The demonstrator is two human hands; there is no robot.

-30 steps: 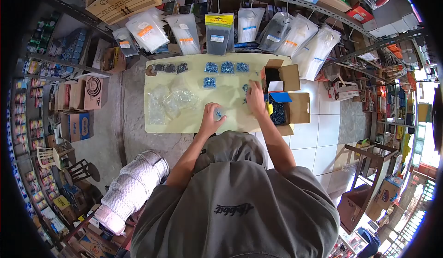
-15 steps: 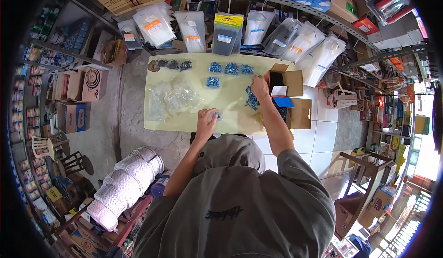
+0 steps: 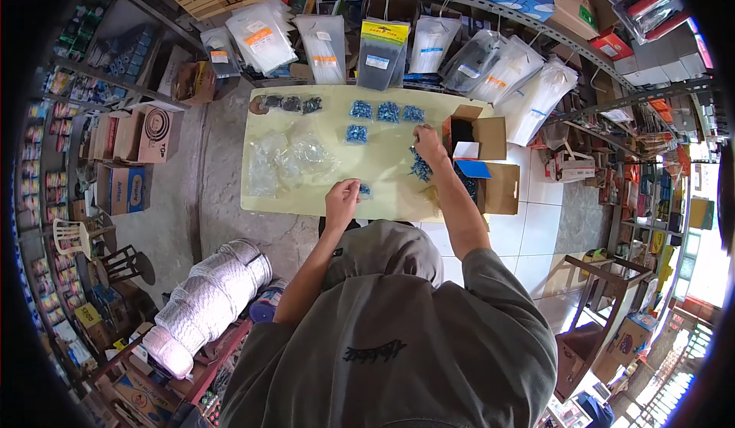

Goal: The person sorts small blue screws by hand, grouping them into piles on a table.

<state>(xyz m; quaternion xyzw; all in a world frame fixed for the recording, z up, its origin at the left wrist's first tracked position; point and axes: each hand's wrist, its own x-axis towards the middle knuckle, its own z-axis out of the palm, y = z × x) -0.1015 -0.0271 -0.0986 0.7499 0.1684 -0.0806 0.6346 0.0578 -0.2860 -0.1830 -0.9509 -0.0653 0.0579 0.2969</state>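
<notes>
Near the front edge of the pale yellow table (image 3: 383,164), my left hand (image 3: 341,200) is closed on a small clear plastic bag (image 3: 365,190) with some blue pieces inside. My right hand (image 3: 430,144) has its fingers drawn together at the far end of a loose pile of small blue pieces (image 3: 419,170); whatever is between those fingertips is too small to make out. Beyond the hands lie several filled bags of blue pieces (image 3: 387,112), three in a row and one nearer (image 3: 356,134).
Open cardboard boxes (image 3: 501,188) stand at the table's right end, one with a blue flap (image 3: 472,169). Clear empty bags (image 3: 287,158) spread over the left side, below dark packets (image 3: 291,104). Cable-tie packs (image 3: 382,54) hang behind. A wrapped roll (image 3: 214,298) lies at lower left.
My right hand has shifted slightly toward me and left over the blue pile. My left hand stays about in place, and the bag's blue contents show more. The whole view has shifted a little.
</notes>
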